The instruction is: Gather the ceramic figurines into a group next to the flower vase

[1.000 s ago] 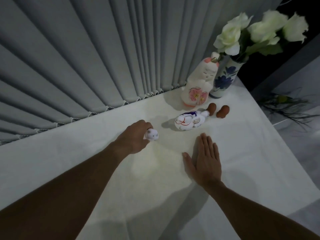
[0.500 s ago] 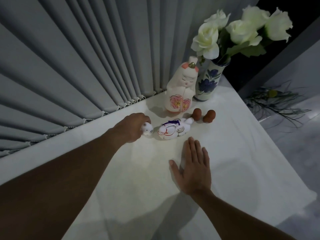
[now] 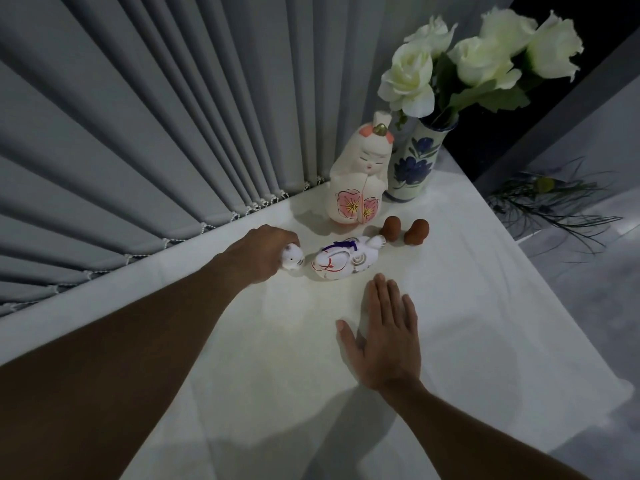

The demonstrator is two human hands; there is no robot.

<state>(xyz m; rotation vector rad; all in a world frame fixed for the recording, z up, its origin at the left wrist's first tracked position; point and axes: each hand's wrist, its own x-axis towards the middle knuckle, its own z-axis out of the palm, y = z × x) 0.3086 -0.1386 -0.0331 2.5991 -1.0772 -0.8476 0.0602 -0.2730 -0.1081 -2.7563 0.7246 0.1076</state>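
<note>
Left hand: the left hand is curled shut around a tiny white ceramic animal figurine, whose face pokes out past the fingers, low over the white cloth-covered surface.
Right hand: the right hand lies flat and empty on the surface, fingers together and stretched out, near the group.
Held figurine: just beside the white painted ceramic figurine lying on its side; whether the two touch I cannot tell.
Vase: the white ceramic vase with blue flowers painted on it stands at the far corner, holding white roses.
Already grouped: the tall cream ceramic doll with pink blossoms stands right against the vase; two small brown rounded figurines sit just in front; the lying figurine is next to them.
Left to do: judging by this, only setting down the tiny figurine and letting go.
Stray figurines: none visible elsewhere on the surface.
Progress: nearly finished.
</note>
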